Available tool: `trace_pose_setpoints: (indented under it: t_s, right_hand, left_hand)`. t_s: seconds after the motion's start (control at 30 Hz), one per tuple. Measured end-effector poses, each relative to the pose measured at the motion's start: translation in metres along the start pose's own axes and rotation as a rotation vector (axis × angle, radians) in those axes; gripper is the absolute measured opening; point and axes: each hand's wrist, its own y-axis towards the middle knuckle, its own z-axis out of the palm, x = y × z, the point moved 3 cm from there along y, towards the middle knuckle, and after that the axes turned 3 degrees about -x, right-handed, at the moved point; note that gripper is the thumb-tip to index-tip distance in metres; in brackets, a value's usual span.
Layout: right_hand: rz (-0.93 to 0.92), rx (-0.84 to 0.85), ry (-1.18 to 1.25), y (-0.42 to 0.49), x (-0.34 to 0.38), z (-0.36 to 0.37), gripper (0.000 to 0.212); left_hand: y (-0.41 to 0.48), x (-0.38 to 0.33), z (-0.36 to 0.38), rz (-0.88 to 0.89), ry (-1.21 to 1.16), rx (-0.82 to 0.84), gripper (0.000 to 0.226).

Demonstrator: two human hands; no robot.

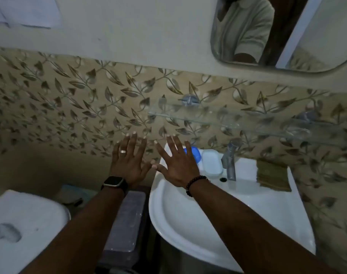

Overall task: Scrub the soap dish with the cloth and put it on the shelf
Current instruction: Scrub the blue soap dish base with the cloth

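Note:
A pale blue-white soap dish [211,162] lies on the back ledge of the white sink [267,204], just left of the tap. A blue object [195,153] sits beside it, partly hidden by my right hand. A folded olive-brown cloth [272,175] rests on the ledge right of the tap. A glass shelf [228,117] is fixed to the tiled wall above the sink. My left hand [129,161] and my right hand [176,161] are both stretched out flat, fingers spread, holding nothing. The right hand hovers over the sink's left rim.
A metal tap [231,161] stands at the back of the sink. A white toilet cistern [20,224] is at the lower left, and a grey bin lid [127,220] lies between it and the sink. A mirror [277,32] hangs at the upper right.

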Motion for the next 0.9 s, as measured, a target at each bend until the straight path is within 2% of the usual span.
trace_pose_setpoints:
  t_s: [0.3, 0.4, 0.47, 0.57, 0.63, 0.7, 0.77, 0.87, 0.9]
  right_hand:
    - [0.205, 0.118, -0.079, -0.046, -0.073, 0.036, 0.078]
    - [0.202, 0.206, -0.174, -0.057, -0.092, 0.052, 0.081]
    - [0.185, 0.248, -0.219, -0.060, -0.099, 0.059, 0.082]
    - [0.180, 0.276, -0.214, -0.059, -0.102, 0.066, 0.076]
    - [0.163, 0.274, -0.208, -0.056, -0.100, 0.067, 0.070]
    - [0.136, 0.239, -0.214, -0.052, -0.097, 0.067, 0.061]
    - [0.123, 0.192, -0.232, -0.048, -0.094, 0.065, 0.050]
    - [0.053, 0.035, -0.271, -0.044, -0.090, 0.057, 0.024]
    - [0.029, -0.018, -0.270, -0.043, -0.087, 0.052, 0.023]
  left_hand:
    - [0.019, -0.074, 0.067, 0.193, -0.072, 0.137, 0.080]
    - [0.022, -0.094, 0.093, 0.259, -0.049, 0.177, 0.081]
    - [0.023, -0.104, 0.103, 0.260, -0.026, 0.221, 0.073]
    - [0.026, -0.110, 0.112, 0.244, -0.004, 0.212, 0.047]
    - [0.030, -0.109, 0.112, 0.263, 0.000, 0.145, 0.030]
    - [0.034, -0.106, 0.107, 0.256, -0.032, 0.101, 0.036]
    - [0.034, -0.102, 0.100, 0.252, -0.055, 0.040, 0.023]
    - [0.032, -0.092, 0.093, 0.234, -0.146, -0.038, 0.024]
    - [0.029, -0.089, 0.091, 0.248, -0.191, -0.081, 0.024]
